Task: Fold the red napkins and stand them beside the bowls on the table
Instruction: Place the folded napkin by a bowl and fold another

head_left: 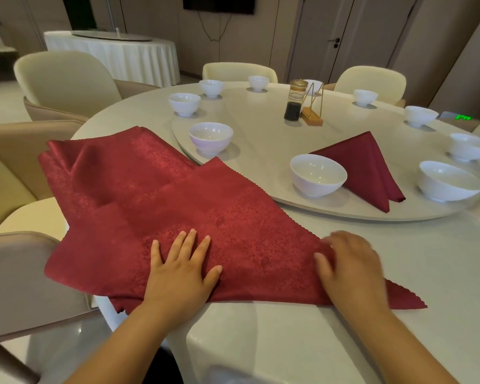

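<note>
Head view: folded napkin [372, 167] stands beside bowl [317, 174] at 1 o'clock. Second napkin [178, 206] half-folded under left hand [180, 273], flat, fingers spread. Right hand [349, 267] (blurred): grip unclear. Other bowls [211, 137] unserved.

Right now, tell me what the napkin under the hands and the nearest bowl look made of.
Napkin: woven fabric, likely satin damask; sheen, leafy pattern, zigzag-cut edge. Bowl: glazed white ceramic, probably porcelain; glossy highlights, thin rim.
</note>
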A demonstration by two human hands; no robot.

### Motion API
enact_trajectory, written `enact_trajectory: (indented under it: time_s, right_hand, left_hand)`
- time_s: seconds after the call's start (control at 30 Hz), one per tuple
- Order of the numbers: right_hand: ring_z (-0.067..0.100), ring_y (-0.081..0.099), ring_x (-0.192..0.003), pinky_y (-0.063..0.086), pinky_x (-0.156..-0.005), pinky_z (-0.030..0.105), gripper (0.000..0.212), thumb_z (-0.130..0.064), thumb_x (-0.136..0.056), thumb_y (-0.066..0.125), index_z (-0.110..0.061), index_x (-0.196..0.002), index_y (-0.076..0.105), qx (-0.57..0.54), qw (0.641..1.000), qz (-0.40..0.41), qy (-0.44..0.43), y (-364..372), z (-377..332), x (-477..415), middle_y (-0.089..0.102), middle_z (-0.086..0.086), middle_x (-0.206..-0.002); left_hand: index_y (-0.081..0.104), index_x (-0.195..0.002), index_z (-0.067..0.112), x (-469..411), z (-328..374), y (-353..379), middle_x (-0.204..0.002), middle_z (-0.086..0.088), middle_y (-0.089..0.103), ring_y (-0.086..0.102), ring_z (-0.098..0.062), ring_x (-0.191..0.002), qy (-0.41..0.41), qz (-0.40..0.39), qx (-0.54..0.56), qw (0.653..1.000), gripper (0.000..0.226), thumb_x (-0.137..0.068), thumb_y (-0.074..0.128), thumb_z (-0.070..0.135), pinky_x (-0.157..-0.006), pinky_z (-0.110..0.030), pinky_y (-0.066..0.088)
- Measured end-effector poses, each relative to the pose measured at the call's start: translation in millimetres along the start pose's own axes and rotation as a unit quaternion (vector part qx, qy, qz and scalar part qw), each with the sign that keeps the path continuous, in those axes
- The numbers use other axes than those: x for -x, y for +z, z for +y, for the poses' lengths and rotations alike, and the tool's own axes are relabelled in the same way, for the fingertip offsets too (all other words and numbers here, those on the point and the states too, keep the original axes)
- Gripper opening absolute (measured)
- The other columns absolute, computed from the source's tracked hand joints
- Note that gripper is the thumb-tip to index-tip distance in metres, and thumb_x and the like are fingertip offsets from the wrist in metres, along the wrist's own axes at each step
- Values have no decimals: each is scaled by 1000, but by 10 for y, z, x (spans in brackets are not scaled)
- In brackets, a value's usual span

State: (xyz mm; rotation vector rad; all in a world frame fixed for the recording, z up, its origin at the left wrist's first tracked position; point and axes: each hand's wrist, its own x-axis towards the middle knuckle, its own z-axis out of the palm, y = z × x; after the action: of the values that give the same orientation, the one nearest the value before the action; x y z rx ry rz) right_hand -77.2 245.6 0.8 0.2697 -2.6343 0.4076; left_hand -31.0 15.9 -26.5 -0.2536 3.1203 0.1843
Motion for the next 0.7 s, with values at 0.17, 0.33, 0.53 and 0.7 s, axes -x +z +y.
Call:
enact_trajectory:
  time_s: [0.17,0.33,0.53,0.7]
  right_hand:
    - [20,48,-119,18,-103,32,47,-46,-88,29,-22,-123,48,9,977,-129,-167,256,-511,434,59,6,-125]
    - [21,42,-130,7,-108,30,99,-69,-78,-21,-22,-135,45,91,955,-266,-97,261,-318,353,39,6,-143]
    - [12,-13,-141,-10,-113,34,135,-85,-25,-36,-30,-146,-8,105,943,-313,42,-48,256,323,-14,-5,-154]
    - [18,18,-140,12,-112,31,94,-74,-67,24,-19,-143,27,-27,965,-222,141,-247,624,337,24,3,-151]
  left_hand:
    - [-4,-147,31,3,4,-6,-156,3,-10,-12,-12,-142,-1,-2,-14,1000,104,-49,-26,59,-111,-47,-11]
    - [-5,-147,31,4,2,2,-155,3,-10,-12,-12,-142,3,-3,-20,1000,104,-49,-26,58,-111,-46,-10]
    - [-3,-147,31,9,5,0,-156,3,-8,-10,-13,-142,4,4,-16,1000,104,-49,-26,58,-111,-46,-10]
    - [0,-147,31,13,13,-7,-156,2,-5,-7,-14,-143,2,2,-12,1000,105,-49,-24,59,-111,-46,-9]
